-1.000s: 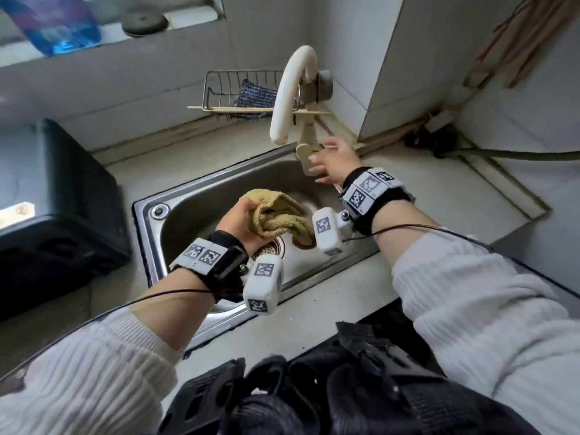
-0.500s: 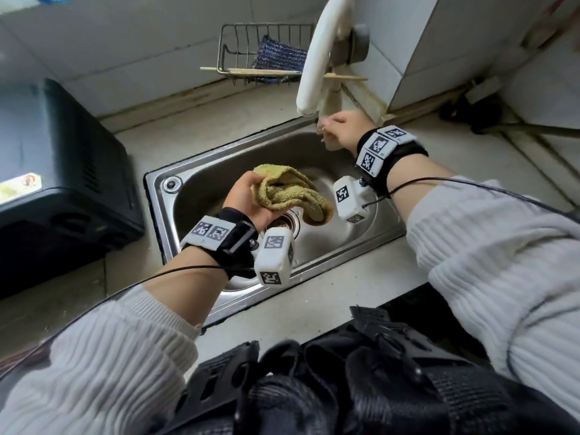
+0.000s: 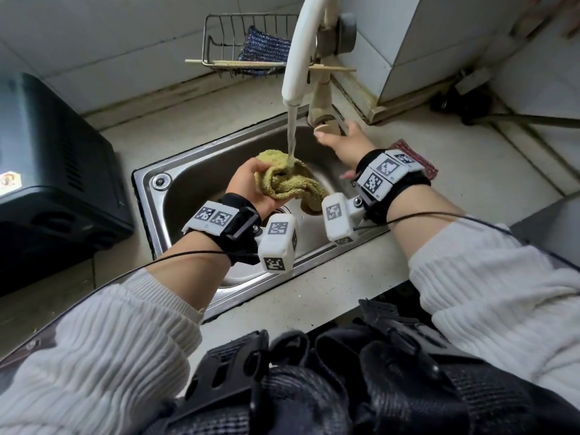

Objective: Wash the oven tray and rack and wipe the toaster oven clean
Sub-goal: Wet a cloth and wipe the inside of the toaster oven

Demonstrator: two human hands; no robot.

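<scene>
Your left hand (image 3: 251, 186) grip bunched around the yellow cloth (image 3: 287, 180) under the running tap (image 3: 298, 54), over the sink (image 3: 157, 196), your right hand (image 3: 343, 142) at the tap's base, grip hard to tell

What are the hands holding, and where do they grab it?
The left hand grips the bunched yellow cloth by its left side, under the running water. The right hand holds the tap handle at the faucet's base.
</scene>
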